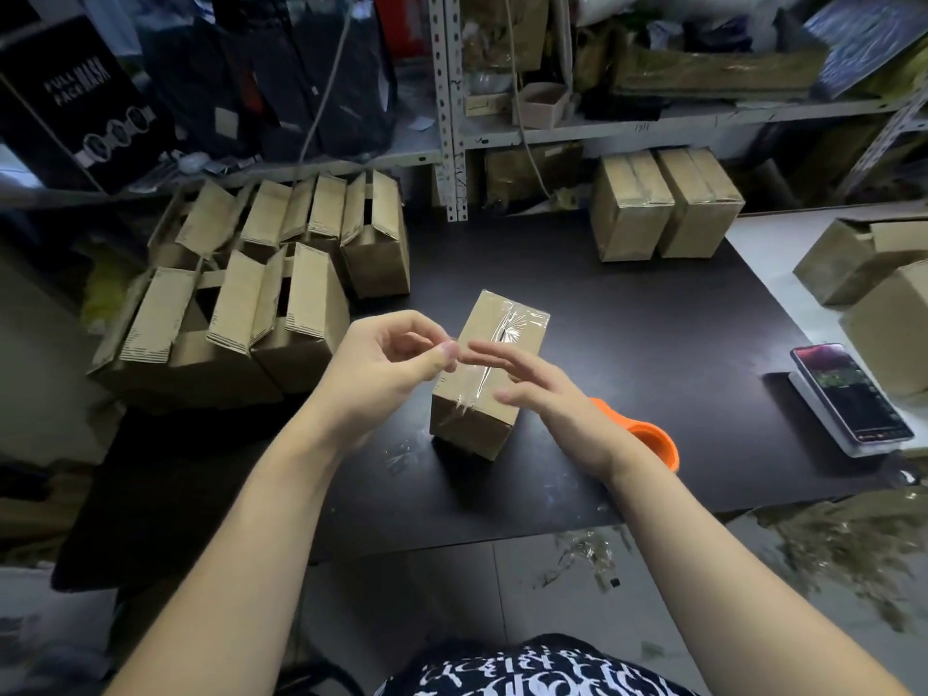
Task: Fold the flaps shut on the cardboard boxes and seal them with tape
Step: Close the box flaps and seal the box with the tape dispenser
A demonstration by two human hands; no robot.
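One cardboard box is found standing at the centre of the dark table, flaps folded down and a strip of clear tape laid along the top seam and turned over the near end face. The long axis of the box is seen to run away from the person, angled from near-left to far-right, and the tape follows that same axis. The right hand is held above the near half of the box, fingers straight and loosely spread, with nothing gripped; whether it touches the lid cannot be told. The left hand is raised just beside the left long edge of the box, fingers curled and the thumb tip pressed to the forefinger; whether a scrap of clear tape is pinched there cannot be told. The right hand is judged the nearer to the box, which lies directly beneath it, while the left stands off to the side. This box is judged sealed. The open boxes, flaps upright, are stacked to the left, on the left hand's side, and the orange tape dispenser is seen lying just behind the right wrist. Two sealed boxes are noted at the far right of the table, well apart from both hands.
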